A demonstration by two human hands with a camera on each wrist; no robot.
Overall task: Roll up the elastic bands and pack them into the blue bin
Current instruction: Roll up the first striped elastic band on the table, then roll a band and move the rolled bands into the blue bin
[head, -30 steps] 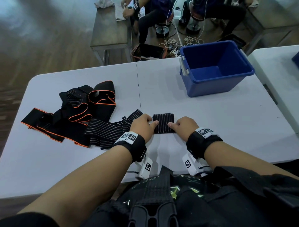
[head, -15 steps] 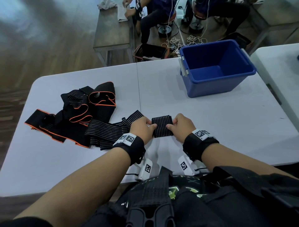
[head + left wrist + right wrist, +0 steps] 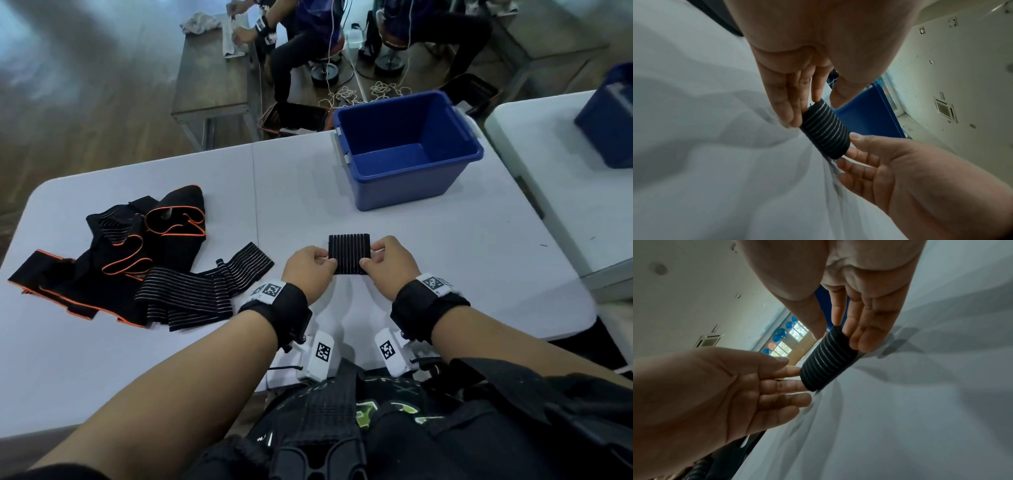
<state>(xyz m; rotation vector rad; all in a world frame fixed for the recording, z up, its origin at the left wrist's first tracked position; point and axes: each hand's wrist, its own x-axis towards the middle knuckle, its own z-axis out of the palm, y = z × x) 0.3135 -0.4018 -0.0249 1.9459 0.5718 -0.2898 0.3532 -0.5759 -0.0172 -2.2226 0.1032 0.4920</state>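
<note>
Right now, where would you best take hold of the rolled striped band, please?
Grip the rolled band around its middle from above, thumb on the near side, fingers on the far. It lies on its side with the left hand and right hand pinching its ends; squeezing the curved wraps should stop them unwinding.

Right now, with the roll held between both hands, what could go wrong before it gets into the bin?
1. The left hand and right hand pinch the roll only at its ends. I see nothing fastening it, so it may spring open once one grip lets go.
2. The bin stands farther back and to the right, so a toss could miss or loosen it.
</note>
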